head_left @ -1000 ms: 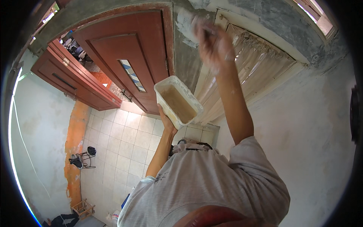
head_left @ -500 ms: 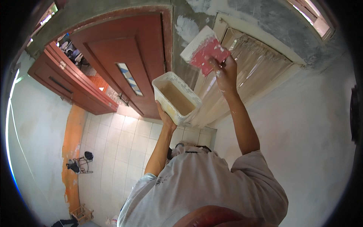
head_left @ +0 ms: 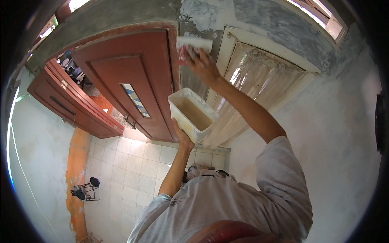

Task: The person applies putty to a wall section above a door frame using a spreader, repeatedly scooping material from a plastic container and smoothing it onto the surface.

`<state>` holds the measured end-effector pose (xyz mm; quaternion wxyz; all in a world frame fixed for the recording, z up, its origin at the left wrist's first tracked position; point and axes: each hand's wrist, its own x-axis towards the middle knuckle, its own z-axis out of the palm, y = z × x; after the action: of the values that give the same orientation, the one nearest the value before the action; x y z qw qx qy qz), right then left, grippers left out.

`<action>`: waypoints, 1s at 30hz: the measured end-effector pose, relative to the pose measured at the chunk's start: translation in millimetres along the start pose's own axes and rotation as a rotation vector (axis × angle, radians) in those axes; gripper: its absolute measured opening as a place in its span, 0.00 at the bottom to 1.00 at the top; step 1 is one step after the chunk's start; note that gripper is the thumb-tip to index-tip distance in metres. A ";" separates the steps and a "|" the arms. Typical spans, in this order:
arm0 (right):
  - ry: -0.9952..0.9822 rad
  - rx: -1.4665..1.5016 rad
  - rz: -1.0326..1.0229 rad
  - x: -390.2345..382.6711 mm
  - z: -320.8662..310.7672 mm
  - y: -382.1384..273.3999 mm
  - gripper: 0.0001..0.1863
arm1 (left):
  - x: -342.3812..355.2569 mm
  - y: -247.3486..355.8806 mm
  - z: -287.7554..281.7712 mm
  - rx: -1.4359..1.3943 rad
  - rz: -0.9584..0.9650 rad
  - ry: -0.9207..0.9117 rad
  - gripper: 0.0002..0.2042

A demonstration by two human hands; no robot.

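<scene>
My left hand (head_left: 184,135) grips a white, smeared rectangular tub (head_left: 184,120) from below and the side. The tub is tilted, and pale beige putty (head_left: 195,114) lies inside it. Up at the grey wall strip between the door and the window, my right hand (head_left: 204,67) holds a red-and-white putty spreader (head_left: 194,42), slightly blurred. Its white edge is at the wall; whether it presses on the surface I cannot tell. Fingers cover part of the spreader's red half. White patches (head_left: 198,18) mark the grey wall above it.
A reddish-brown door (head_left: 154,73) stands left of the tub, with another door leaf (head_left: 65,101) ajar beyond. To the right is a pale window frame (head_left: 259,38) with a sheer curtain (head_left: 259,73). A small metal stand (head_left: 90,192) with dark items rests on the tiled floor (head_left: 125,174).
My right hand has swung left with the spreader, from in front of the window to the wall strip beside the door frame. The tub stays in my left hand; the view has tipped upward slightly.
</scene>
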<state>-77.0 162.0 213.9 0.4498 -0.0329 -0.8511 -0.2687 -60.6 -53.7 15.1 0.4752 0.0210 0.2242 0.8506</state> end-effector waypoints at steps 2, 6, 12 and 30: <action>-0.047 0.007 -0.015 -11.2 -9.7 -21.5 0.29 | -7.6 2.8 -10.4 0.009 0.014 0.002 0.40; 0.089 0.366 0.220 10.1 -59.6 -1.9 0.28 | -16.6 1.4 -16.8 0.017 0.000 0.041 0.40; 0.533 0.095 0.348 79.7 -125.8 118.6 0.24 | -21.9 2.8 -20.1 0.050 0.005 0.021 0.41; 0.363 -0.036 0.125 131.8 -119.0 95.6 0.32 | -19.0 3.6 -16.3 0.035 -0.005 0.001 0.41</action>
<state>-37.8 161.1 411.7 0.6109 -0.0445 -0.7476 -0.2569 -57.1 -76.7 5.3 0.4767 0.0285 0.2392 0.8454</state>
